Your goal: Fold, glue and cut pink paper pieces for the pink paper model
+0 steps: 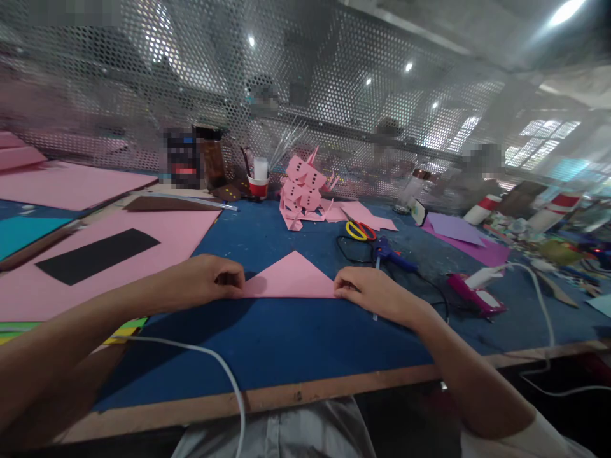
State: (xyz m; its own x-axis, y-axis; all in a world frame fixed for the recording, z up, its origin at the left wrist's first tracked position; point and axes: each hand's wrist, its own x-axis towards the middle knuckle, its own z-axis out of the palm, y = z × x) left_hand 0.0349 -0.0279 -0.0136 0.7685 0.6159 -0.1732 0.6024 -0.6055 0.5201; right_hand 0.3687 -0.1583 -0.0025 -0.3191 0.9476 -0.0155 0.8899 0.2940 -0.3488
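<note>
A pink sheet of paper (292, 278), folded into a triangle, lies on the blue table mat (296, 343) with its point away from me. My left hand (217, 278) pinches its left corner, the fingertips closed over the paper. At the opposite corner, my right hand (363, 286) grips the paper in the same way. The long straight edge between the hands faces me. Just beyond my right hand lie a blue glue gun (394, 256) and scissors with yellow and red handles (359, 230).
Behind the triangle stands a pink folded-paper model (303, 191) with black dots. Large pink sheets with a black strip (98, 256) lie left. Purple sheets (461, 232) and a magenta tool (477, 296) are right. A white cable (210, 350) crosses the front edge; perforated metal panels rise behind.
</note>
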